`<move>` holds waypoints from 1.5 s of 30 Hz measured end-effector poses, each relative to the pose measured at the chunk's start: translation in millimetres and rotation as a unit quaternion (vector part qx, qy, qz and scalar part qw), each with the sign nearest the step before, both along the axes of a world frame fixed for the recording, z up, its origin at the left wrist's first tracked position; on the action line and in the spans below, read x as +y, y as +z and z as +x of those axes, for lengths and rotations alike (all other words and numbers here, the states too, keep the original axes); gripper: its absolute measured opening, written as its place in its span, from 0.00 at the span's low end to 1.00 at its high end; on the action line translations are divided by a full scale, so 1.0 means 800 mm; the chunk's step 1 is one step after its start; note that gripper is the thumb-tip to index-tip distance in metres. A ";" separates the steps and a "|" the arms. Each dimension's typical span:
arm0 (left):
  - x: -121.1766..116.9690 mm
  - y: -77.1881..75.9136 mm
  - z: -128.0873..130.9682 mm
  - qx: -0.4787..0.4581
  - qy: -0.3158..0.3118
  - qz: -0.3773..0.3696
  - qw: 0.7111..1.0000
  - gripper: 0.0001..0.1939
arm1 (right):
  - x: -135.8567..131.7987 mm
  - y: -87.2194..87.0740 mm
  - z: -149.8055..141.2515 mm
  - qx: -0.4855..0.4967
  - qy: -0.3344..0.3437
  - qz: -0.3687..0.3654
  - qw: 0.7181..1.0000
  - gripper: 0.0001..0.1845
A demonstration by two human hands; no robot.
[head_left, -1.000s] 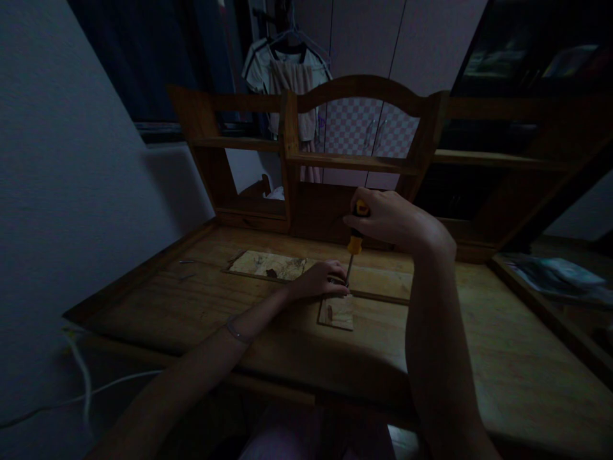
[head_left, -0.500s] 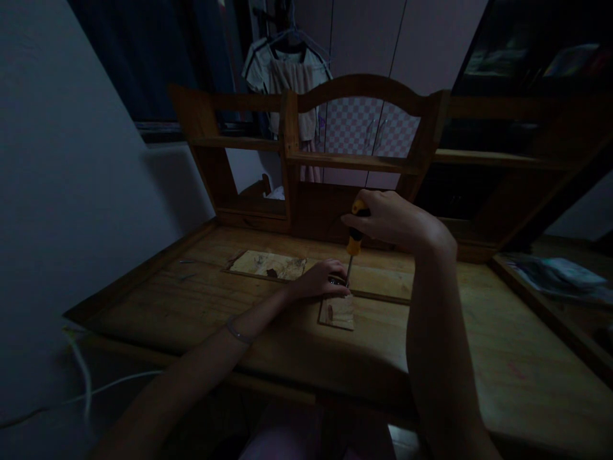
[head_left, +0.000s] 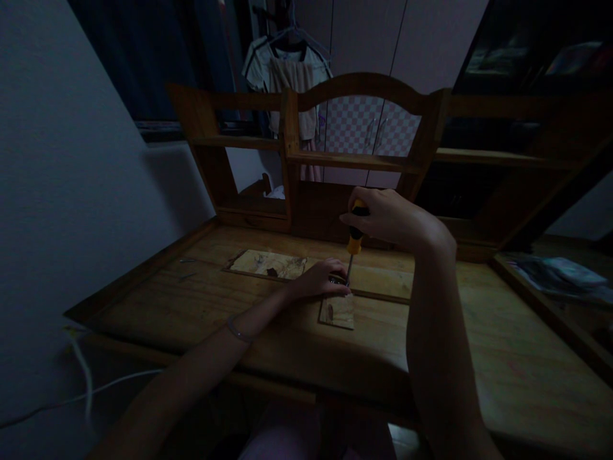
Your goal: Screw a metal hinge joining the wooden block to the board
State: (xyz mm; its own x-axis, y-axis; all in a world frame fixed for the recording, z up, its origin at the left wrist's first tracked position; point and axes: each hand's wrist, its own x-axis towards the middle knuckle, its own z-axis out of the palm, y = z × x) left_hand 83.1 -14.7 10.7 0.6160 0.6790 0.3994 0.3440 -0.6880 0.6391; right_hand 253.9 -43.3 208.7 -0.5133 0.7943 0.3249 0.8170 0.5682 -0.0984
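Observation:
My right hand is wrapped round the yellow and black handle of a screwdriver, held nearly upright. Its shaft runs down to a small shiny metal part, where the tip is hard to make out. With thumb and fingers on either side, my left hand grips that part against the wood. A short wooden piece sticks out towards me from under my left hand. Behind it a long narrow board lies across the desk, its left portion bearing dark stains and a rough end.
Two thin small items lie on the desktop at left. A wooden shelf unit rises along the back edge. At right, papers lie beyond a raised wooden edge. White cables hang at the lower left.
My right hand has shifted very slightly left and up, its fingers rolling a little on the screwdriver handle. My left hand and the boards stay in place.

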 end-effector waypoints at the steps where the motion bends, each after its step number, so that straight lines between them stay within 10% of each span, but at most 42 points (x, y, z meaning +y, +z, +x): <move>1: 0.000 0.000 0.000 0.000 0.003 -0.002 1.000 0.13 | 0.001 0.000 0.000 0.001 0.000 0.001 1.000 0.16; 45: 0.000 -0.001 0.000 0.007 0.002 0.008 1.000 0.14 | 0.004 -0.003 0.004 0.011 0.038 -0.006 0.999 0.15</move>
